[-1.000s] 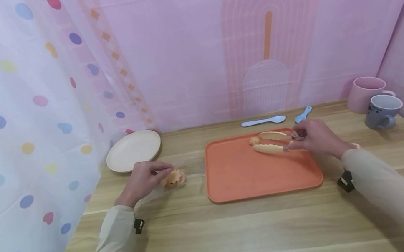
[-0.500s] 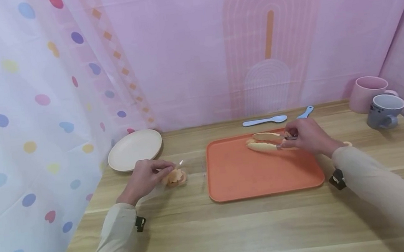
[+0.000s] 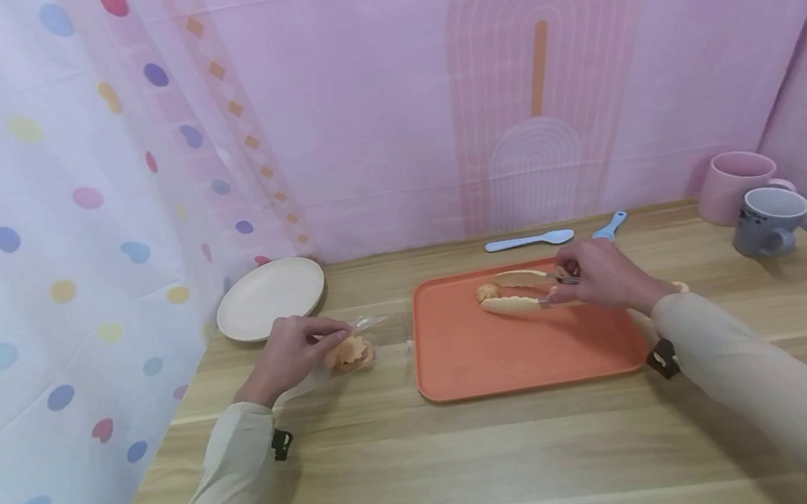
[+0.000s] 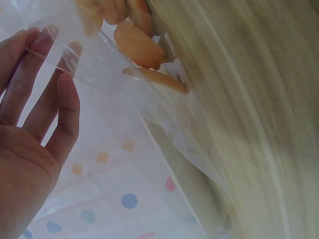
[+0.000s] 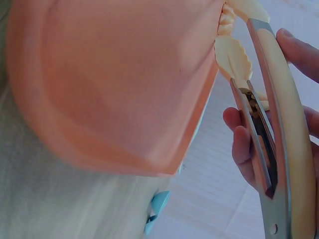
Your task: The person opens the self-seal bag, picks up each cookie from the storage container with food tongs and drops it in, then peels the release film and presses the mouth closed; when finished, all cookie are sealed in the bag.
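Observation:
My left hand [image 3: 288, 357] pinches the edge of a clear plastic bag [image 4: 119, 104] between thumb and fingers. Several orange-tan shell-ridged pastries [image 4: 137, 45] lie inside the bag, which rests on the table left of the tray. In the right hand [image 3: 606, 276] is a pair of tongs [image 3: 512, 305] with cream scalloped tips, gripped by its arms. A small ridged pastry [image 3: 487, 293] sits between the tong tips over the orange tray [image 3: 508, 365]; whether it is lifted off the tray I cannot tell. The right wrist view shows the tongs [image 5: 294, 134] close up.
A cream plate [image 3: 269, 300] stands at the back left. Behind the tray lie a pale blue spoon [image 3: 527, 242] and a short blue scoop [image 3: 610, 226], partly hidden by my right hand. A pink mug [image 3: 731, 186] and a grey mug [image 3: 766, 222] stand at the back right.
My right hand has moved left with the tongs, and the small pastry has shifted left with their tips. The left hand has hardly moved on the bag.

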### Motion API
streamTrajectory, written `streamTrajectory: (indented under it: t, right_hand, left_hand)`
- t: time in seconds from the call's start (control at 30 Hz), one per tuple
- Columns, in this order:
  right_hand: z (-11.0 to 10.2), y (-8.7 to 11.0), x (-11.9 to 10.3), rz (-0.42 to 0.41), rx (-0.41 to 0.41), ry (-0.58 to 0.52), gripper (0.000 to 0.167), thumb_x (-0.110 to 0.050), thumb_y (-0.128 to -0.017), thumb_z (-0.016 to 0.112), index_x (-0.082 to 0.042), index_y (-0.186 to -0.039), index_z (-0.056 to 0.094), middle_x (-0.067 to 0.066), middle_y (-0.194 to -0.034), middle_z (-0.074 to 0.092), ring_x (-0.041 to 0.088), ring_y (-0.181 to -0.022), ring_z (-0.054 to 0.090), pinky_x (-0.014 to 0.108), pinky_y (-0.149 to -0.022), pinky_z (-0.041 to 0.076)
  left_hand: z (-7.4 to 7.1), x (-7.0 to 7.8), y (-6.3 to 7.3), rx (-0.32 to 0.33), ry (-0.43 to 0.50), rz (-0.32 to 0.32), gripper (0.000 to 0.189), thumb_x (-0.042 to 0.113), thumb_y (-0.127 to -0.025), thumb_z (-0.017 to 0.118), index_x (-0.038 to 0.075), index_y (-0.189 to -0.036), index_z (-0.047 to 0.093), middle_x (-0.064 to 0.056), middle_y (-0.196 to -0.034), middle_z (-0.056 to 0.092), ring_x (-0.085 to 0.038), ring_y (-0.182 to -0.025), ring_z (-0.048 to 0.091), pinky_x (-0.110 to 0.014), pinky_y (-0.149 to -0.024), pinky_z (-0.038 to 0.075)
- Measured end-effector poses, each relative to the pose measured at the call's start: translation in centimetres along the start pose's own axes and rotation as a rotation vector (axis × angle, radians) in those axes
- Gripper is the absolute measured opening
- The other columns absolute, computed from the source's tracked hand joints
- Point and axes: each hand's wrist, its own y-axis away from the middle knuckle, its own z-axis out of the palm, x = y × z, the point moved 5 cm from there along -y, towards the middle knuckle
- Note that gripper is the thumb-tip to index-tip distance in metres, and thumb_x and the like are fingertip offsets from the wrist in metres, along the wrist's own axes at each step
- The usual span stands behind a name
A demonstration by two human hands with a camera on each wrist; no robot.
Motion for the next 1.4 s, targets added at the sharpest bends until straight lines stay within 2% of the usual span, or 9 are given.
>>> streamTrajectory:
  t: [0.13,0.37,0.53,0.83,1.0,1.2,1.4]
  right_hand:
    - [0.1,-0.5,-0.4,0.018,-0.046,-0.002,0.046,-0.031,-0.076,0.088,-0.008,-0.069,0.050,-0.004,-0.062,0.038,0.013,-0.064,0.038,0.027,-0.059,0.029]
    - [0.5,-1.3,-0.9,0.033,-0.055,-0.021,0.042,-0.027,-0.076,0.088,-0.009,-0.068,0.051,-0.004,-0.062,0.042,0.013,-0.064,0.042,0.027,-0.059,0.032]
    - [0.6,-1.3,-0.9,0.008,-0.034,-0.030,0.035,-0.023,-0.076,0.088,-0.007,-0.071,0.057,-0.003,-0.061,0.048,0.013,-0.063,0.045,0.026,-0.060,0.036]
    - [0.6,-1.0,-1.4,-0.044,0.015,-0.034,0.040,-0.026,-0.074,0.090,-0.010,-0.069,0.054,-0.006,-0.060,0.040,0.010,-0.061,0.038,0.024,-0.058,0.029]
    - [0.6,-0.8,-2.8,-0.089,0.025,-0.055,0.033,-0.024,-0.075,0.090,-0.010,-0.071,0.060,-0.005,-0.060,0.051,0.009,-0.060,0.043,0.023,-0.058,0.035]
    - [1.3,-0.8,-5.0,-0.102,-0.023,-0.112,0.023,-0.024,-0.077,0.088,-0.012,-0.079,0.068,-0.004,-0.065,0.059,0.009,-0.063,0.048,0.023,-0.058,0.039]
    - [2.3,-0.9,-7.3,-0.118,-0.089,-0.197,0.023,-0.028,-0.078,0.087,-0.013,-0.090,0.074,-0.005,-0.072,0.063,0.010,-0.067,0.052,0.024,-0.061,0.045]
  left_hand:
    - [0.0,0.0,0.0,0.004,-0.015,0.008,0.015,0.015,-0.093,0.072,0.008,-0.104,0.080,-0.009,-0.100,0.080,-0.022,-0.090,0.076,-0.028,-0.073,0.062]
    - [-0.1,0.0,-0.1,0.012,-0.015,0.006,0.015,0.017,-0.093,0.072,0.009,-0.103,0.080,-0.008,-0.098,0.080,-0.020,-0.087,0.075,-0.021,-0.071,0.058]
    - [-0.2,0.1,-0.2,0.016,-0.016,0.017,0.015,0.016,-0.093,0.072,0.008,-0.102,0.080,-0.007,-0.097,0.080,-0.020,-0.084,0.075,-0.021,-0.070,0.058]
    - [-0.4,0.2,-0.4,0.028,-0.020,0.036,0.014,0.015,-0.092,0.073,0.007,-0.101,0.080,-0.007,-0.094,0.080,-0.018,-0.081,0.075,-0.020,-0.069,0.058]
    - [-0.3,0.2,-0.2,0.032,-0.016,0.036,0.013,0.014,-0.092,0.073,0.007,-0.101,0.080,-0.008,-0.094,0.080,-0.020,-0.081,0.075,-0.020,-0.068,0.058]
    - [-0.3,0.2,0.0,0.022,-0.016,0.030,0.015,0.014,-0.092,0.073,0.006,-0.103,0.080,-0.007,-0.097,0.080,-0.022,-0.087,0.075,-0.021,-0.070,0.059]
    - [-0.3,0.3,0.1,0.022,-0.022,0.025,0.015,0.013,-0.092,0.073,0.006,-0.103,0.080,-0.007,-0.097,0.080,-0.021,-0.086,0.075,-0.020,-0.070,0.058]
